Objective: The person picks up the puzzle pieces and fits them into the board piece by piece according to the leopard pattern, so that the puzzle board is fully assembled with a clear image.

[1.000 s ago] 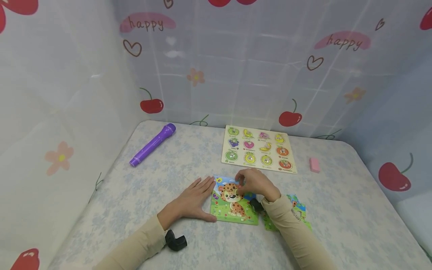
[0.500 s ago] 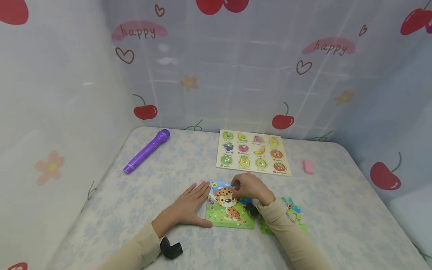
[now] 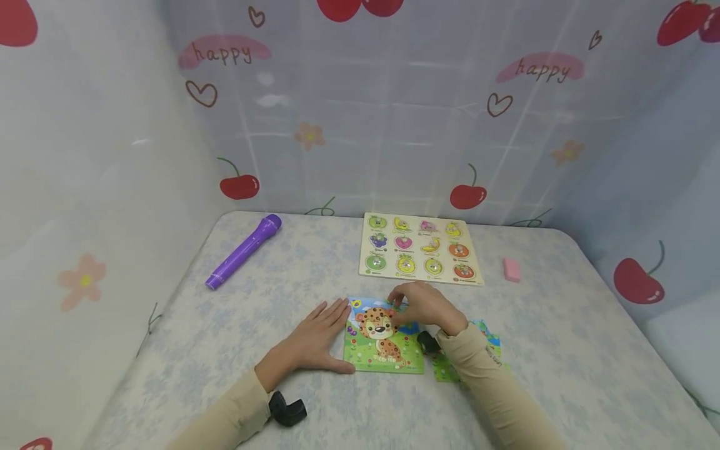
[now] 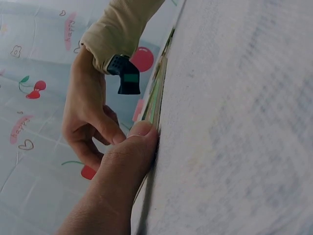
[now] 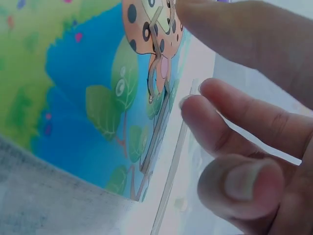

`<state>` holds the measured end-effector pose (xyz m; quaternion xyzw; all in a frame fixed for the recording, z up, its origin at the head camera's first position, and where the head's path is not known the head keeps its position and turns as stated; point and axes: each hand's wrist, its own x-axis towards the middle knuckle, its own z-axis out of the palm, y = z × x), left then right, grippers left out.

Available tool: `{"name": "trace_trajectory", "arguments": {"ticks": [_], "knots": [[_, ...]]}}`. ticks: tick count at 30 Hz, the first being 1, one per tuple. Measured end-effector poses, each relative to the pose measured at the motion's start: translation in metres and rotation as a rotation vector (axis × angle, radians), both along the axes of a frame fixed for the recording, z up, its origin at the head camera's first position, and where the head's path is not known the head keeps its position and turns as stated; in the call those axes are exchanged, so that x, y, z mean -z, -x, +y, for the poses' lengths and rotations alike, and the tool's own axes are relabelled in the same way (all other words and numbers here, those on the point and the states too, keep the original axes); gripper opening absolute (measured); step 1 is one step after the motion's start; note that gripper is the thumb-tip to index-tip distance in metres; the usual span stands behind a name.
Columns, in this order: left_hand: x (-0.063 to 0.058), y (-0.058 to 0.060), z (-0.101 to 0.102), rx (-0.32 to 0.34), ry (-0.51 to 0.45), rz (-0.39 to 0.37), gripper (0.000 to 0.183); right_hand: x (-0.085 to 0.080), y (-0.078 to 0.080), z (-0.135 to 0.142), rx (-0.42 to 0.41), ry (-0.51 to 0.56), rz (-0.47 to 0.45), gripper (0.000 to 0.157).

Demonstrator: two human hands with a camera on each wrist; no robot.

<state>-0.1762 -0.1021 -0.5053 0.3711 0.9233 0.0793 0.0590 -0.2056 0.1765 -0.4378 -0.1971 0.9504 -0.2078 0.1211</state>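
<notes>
A leopard jigsaw puzzle [image 3: 365, 361] lies flat in front of me. My left hand [image 3: 315, 340] rests flat at its left side, fingers straight; the thumb [image 4: 142, 134] touches the lower left edge. My right hand [image 3: 430, 309] is over the upper right of the puzzle, fingers bent. In the right wrist view, thumb and fingers stand about a puzzle piece [image 5: 165, 67] with the leopard's ear, whose edge rises slightly above its neighbours. How firmly they hold it is hard to see.
More green and blue puzzle parts [image 3: 447, 373] lie right of the puzzle, partly under my right sleeve. A fruit peg board [image 3: 388, 250] stands farther back, with a pink block [image 3: 511, 270] to its right. At the back left lies a purple microphone [image 3: 244, 251].
The head view has shifted a little. My right fingers stay at the puzzle's upper right and have spread slightly from the thumb. The left hand keeps its place.
</notes>
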Motion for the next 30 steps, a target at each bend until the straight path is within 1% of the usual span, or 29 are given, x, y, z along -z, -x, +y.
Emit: {"name": "trace_trajectory", "arguments": {"ticks": [6,11,18,22,25,30], "knots": [[-0.001,0.0,0.001,0.011,-0.008,-0.004,0.123,0.002,-0.002,0.007,-0.005,-0.003,0.03,0.039],[0.0,0.001,0.0,0.007,-0.002,-0.009,0.123,0.002,-0.006,0.017,-0.005,0.02,0.016,0.04],[0.001,0.001,-0.001,0.003,0.002,-0.01,0.124,0.0,-0.012,0.041,-0.016,0.046,0.001,0.041],[0.002,0.001,-0.001,0.001,0.002,-0.005,0.123,-0.002,-0.015,0.055,0.001,0.033,-0.015,0.041],[0.002,0.001,-0.001,0.002,0.002,0.0,0.123,-0.003,-0.017,0.067,0.03,0.026,-0.029,0.042],[0.001,0.0,-0.001,0.008,-0.002,0.011,0.123,-0.004,-0.019,0.09,0.071,0.063,-0.071,0.043]]}}
